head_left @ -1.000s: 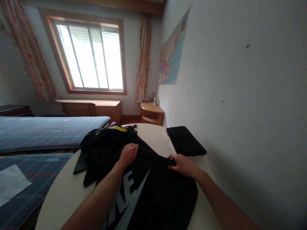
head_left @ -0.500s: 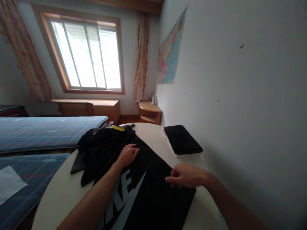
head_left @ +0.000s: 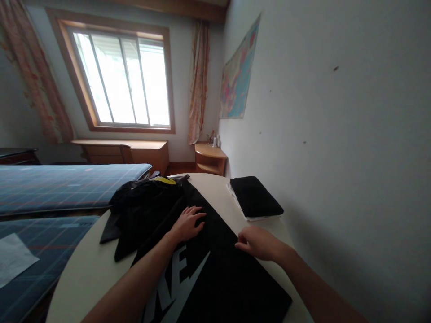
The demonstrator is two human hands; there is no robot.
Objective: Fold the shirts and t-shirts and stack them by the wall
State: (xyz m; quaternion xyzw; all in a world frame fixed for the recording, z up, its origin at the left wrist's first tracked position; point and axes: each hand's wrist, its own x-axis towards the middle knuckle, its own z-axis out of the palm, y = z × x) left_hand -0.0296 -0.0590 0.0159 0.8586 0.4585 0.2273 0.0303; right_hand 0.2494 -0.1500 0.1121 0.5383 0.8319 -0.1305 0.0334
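A black shirt (head_left: 215,278) with a big white logo lies spread on a round white table (head_left: 84,273) in front of me. My left hand (head_left: 187,223) rests flat on the shirt's upper part, fingers stretched out. My right hand (head_left: 257,243) sits at the shirt's right edge with its fingers curled in and pinched at the cloth. A heap of other black clothes (head_left: 141,206) with a yellow patch lies beyond my left hand.
A folded black garment (head_left: 256,197) lies on a white sheet at the table's far right, close to the wall. Two beds with blue checked covers (head_left: 60,184) stand to the left. Wooden desks (head_left: 134,152) sit under the window.
The folded-over right part of the shirt now lies flat and wider on the table. My right hand has moved along that edge, and my left hand slid slightly to the right.
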